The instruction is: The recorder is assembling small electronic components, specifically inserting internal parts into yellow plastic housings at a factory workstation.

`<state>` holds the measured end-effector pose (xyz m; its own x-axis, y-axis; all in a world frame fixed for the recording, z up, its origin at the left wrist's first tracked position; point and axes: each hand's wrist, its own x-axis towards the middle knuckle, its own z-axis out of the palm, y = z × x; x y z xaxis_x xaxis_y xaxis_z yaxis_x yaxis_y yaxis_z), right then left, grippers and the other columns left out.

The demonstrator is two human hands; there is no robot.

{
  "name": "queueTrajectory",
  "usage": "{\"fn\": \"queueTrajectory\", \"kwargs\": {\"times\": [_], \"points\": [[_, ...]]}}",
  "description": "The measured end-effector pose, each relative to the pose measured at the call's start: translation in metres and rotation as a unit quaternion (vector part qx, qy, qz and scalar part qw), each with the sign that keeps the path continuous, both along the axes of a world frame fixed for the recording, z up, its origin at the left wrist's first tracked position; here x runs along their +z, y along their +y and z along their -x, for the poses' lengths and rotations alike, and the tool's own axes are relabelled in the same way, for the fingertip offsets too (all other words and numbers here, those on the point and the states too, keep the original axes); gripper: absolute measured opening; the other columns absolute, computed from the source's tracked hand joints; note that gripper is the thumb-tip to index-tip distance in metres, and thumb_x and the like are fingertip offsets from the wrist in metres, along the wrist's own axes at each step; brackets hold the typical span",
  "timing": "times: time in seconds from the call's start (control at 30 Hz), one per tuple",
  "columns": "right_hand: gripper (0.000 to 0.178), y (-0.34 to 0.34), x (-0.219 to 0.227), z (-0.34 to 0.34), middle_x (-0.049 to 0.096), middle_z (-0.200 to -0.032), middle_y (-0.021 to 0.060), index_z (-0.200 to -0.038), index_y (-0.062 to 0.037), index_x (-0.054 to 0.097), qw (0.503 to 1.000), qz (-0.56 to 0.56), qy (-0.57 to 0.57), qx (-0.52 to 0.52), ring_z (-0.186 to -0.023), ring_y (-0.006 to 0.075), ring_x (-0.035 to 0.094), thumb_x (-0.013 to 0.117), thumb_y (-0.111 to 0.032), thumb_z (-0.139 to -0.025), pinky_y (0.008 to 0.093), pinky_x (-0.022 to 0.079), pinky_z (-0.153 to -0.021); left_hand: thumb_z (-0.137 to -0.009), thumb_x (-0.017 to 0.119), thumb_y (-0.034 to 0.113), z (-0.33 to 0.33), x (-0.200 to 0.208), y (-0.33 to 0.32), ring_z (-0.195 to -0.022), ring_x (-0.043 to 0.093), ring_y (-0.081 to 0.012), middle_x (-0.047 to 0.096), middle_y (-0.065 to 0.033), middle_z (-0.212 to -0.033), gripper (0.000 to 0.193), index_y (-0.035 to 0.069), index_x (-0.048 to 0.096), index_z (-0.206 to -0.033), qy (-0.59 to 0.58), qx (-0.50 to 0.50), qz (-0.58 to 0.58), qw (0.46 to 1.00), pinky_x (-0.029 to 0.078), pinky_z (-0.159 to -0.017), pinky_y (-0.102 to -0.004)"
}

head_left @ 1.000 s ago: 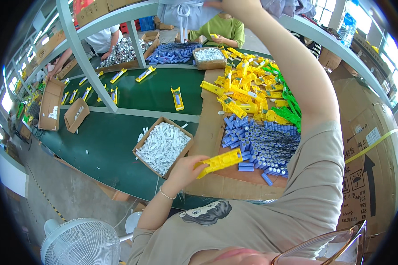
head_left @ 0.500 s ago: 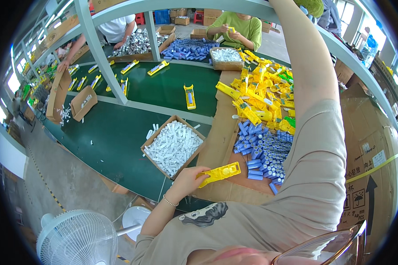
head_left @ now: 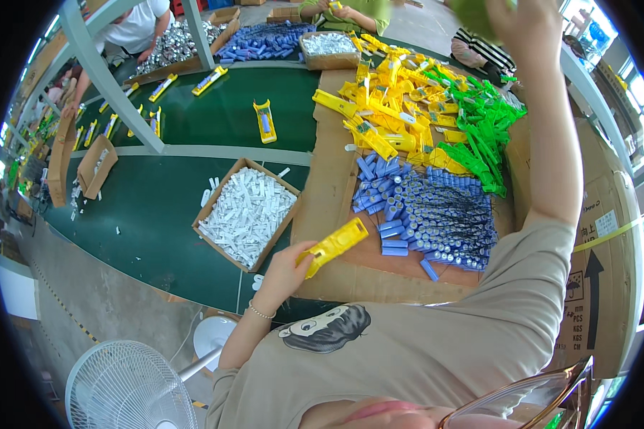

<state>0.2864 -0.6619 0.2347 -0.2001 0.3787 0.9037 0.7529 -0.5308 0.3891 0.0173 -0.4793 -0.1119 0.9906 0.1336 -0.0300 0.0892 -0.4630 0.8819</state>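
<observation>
In my left hand (head_left: 285, 275) is a long yellow plastic casing (head_left: 338, 247), gripped at its near end above the cardboard-covered table edge. My right hand (head_left: 528, 23) is raised high at the upper right, beside a blurred green object (head_left: 474, 17). The frame's top edge cuts off part of that hand, so its grip is unclear. Blue cylindrical cells with thin dark wires (head_left: 436, 214) lie heaped right of the held casing. Behind them spreads a pile of yellow casings (head_left: 401, 100), with green casings (head_left: 483, 121) at its right.
A cardboard box of small white parts (head_left: 247, 214) stands left of my left hand. Yellow casings with blue cells (head_left: 265, 121) lie along the green belt (head_left: 222, 107). Grey frame posts (head_left: 107, 75) rise at left. Two people work across the table. A white fan (head_left: 129, 386) stands lower left.
My right arm has shifted and the right hand has come into view at the top. The view has moved, uncovering the green casings. My left hand still holds the yellow casing, now tilted more steeply.
</observation>
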Motion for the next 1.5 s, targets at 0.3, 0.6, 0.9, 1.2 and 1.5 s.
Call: {"fn": "queueTrajectory", "kwargs": {"times": [0.3,0.6,0.9,1.2,1.5], "points": [[0.075,-0.014,-0.216,0.054,0.046,-0.135,0.017,-0.133,-0.0102,0.047,0.788,0.385,0.451,0.164,-0.127,0.0367,0.04,0.079,-0.026,-0.067,0.0462,0.035,-0.104,-0.088,0.053,0.005,0.001,0.007,0.016,-0.094,0.065,-0.0286,0.066,-0.0173,-0.105,0.028,0.0,0.059,-0.115,-0.067,0.002,-0.012,0.998,0.049,-0.083,-0.0334],[0.05,-0.022,-0.255,0.033,0.063,-0.102,0.0205,-0.115,-0.0017,0.059,0.786,0.362,0.497,0.06,-0.093,0.0366,0.061,0.072,-0.012,-0.068,0.0402,0.05,-0.082,-0.09,0.056,0.007,0.007,0.026,0.017,-0.088,0.062,-0.0116,0.057,-0.0073,-0.114,0.052,0.012,0.037,-0.138,-0.049,0.04,0.192,0.979,0.05,-0.077,-0.028],[0.067,-0.034,-0.282,-0.126,0.046,-0.134,0.0221,-0.133,-0.002,0.042,0.822,0.264,0.451,-0.225,-0.122,0.0363,0.046,0.069,-0.032,-0.079,0.0424,0.038,-0.102,-0.09,0.055,0.002,0.056,-0.01,0.037,-0.092,0.062,-0.0137,0.06,-0.0073,-0.109,0.041,0.005,0.047,-0.13,-0.079,0.227,0.216,0.946,0.049,-0.079,-0.0254],[0.061,0.052,-0.328,-0.098,0.065,-0.104,0.0213,-0.115,-0.0021,0.061,0.669,0.374,0.611,-0.199,-0.097,0.0353,0.063,0.072,-0.04,-0.07,0.0418,0.05,-0.085,-0.089,0.054,0.0,0.049,-0.009,0.027,-0.089,0.062,-0.013,0.061,-0.0079,-0.106,0.035,0.001,0.052,-0.124,-0.054,0.142,0.184,0.971,0.048,-0.077,-0.0244],[0.026,0.038,-0.225,0.006,0.059,-0.118,0.0077,-0.101,-0.0196,0.067,0.829,0.449,0.323,-0.084,-0.119,0.0255,0.049,0.066,-0.017,-0.075,0.0664,0.03,-0.1,-0.085,0.056,0.0,0.045,0.019,0.026,-0.094,0.062,-0.0206,0.063,-0.0132,-0.105,0.026,-0.003,0.059,-0.111,-0.16,0.19,0.021,0.968,0.047,-0.085,-0.0308]]}}
